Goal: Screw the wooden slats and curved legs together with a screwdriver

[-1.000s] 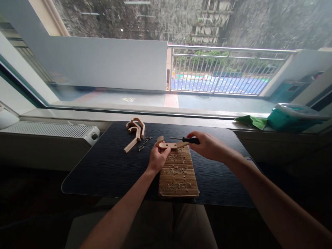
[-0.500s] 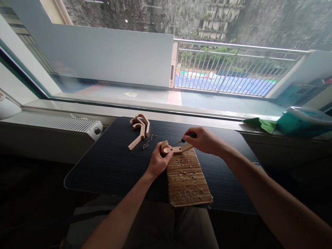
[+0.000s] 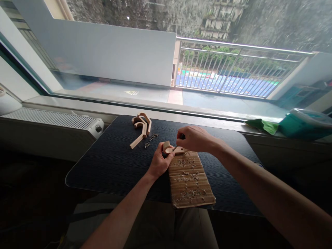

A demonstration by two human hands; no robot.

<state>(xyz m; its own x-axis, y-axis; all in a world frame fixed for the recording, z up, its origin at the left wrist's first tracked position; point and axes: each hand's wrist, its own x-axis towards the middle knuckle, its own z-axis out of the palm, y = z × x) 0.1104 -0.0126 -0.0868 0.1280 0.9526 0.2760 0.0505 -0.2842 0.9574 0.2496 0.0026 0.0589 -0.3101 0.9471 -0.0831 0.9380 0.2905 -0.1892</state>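
Observation:
My left hand (image 3: pixel 160 162) is closed around the curled end of a pale wooden hook (image 3: pixel 169 148), which rests on the far end of a pitted cardboard slab (image 3: pixel 190 180). My right hand (image 3: pixel 193 138) grips the dark handle of a screwdriver (image 3: pixel 182 137) from above. Its thin shaft slants down to the hook's flat face, the tip at or beside a hole near my left thumb. A second dark hole shows further right. My right hand hides the hook's far arm and most of the handle.
Several similar wooden hooks (image 3: pixel 143 126) lie at the back left of the black table (image 3: pixel 109 159), with loose screws (image 3: pixel 150 140) beside them. On the sill at the right are a green cloth (image 3: pixel 264 126) and a teal tub (image 3: pixel 303 124). A radiator (image 3: pixel 52 119) stands left of the table.
My right hand has moved left and turned the screwdriver steeper, bringing its tip down to the hook. My left hand keeps its hold; the whole view has shifted slightly.

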